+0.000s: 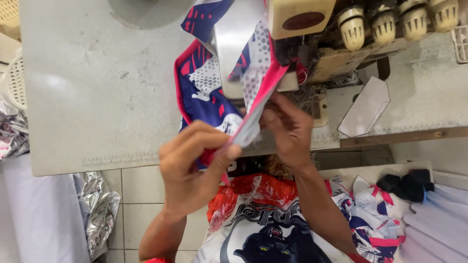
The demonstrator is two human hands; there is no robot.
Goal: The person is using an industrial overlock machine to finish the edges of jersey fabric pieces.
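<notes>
A: What do the 2 hands grip?
B: Left hand (pixel 192 163) and right hand (pixel 287 129) both pinch the patterned fabric (pixel 209 83), at 12 o'clock on the grey table (pixel 92 87).
A: Below?
B: Tiled floor (pixel 141 195) at 7.

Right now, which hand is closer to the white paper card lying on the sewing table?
The right hand. It holds the printed fabric just left of the white card. The left hand pinches the fabric's edge lower and further left, so it is farther away.
</notes>
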